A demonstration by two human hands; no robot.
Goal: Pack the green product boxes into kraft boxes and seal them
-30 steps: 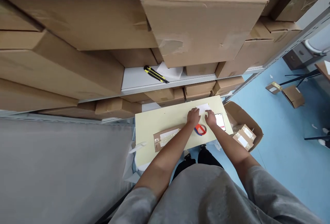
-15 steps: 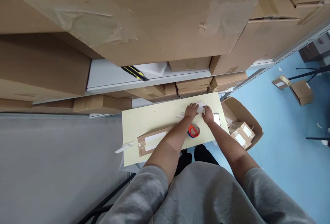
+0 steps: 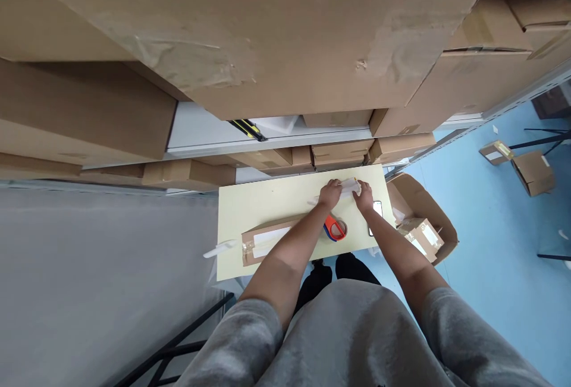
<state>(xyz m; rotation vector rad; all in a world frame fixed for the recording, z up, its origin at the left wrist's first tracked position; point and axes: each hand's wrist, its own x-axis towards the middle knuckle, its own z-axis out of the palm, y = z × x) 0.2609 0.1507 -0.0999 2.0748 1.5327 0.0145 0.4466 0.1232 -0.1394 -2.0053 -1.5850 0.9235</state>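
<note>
On the cream table, a small flat piece with a white face lies between my hands; its exact kind is too small to tell. My left hand is closed on its left end. With fingers curled, my right hand grips the right end. A red and blue tape dispenser sits just below my left hand. Beside my right wrist lies a phone with a lit screen. My left forearm partly covers a long cardboard box bearing a white label.
Crumpled white strips overhang the table's left edge. An open carton holding small taped boxes stands right of the table. Shelving packed with cardboard boxes rises behind, and a big carton juts out overhead. More boxes lie on the blue floor.
My right hand has shifted from lying on the white-faced piece to curling round its right end. The piece now shows more of its face. The whole view has tilted slightly.
</note>
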